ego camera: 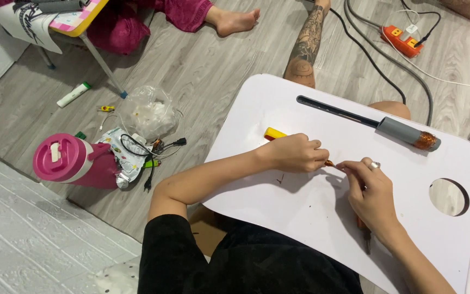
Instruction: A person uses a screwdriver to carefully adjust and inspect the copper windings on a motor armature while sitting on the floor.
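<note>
— Where are we working?
— We're leaning over the white counter [311, 218], a grey tool [403, 132] lying near.
— And our hands?
— Left hand [295, 153] and right hand [373, 190] are both pinching a small orange piece [330, 163] between them.

A lived-in room at home: a person sits on the grey wood-plank floor [218, 65] at a white lap counter [311, 218], with a pink jug [74, 160], an orange power strip [402, 41], trailing cables [376, 65] and another person's bare foot [235, 22] beyond its far edge.
</note>
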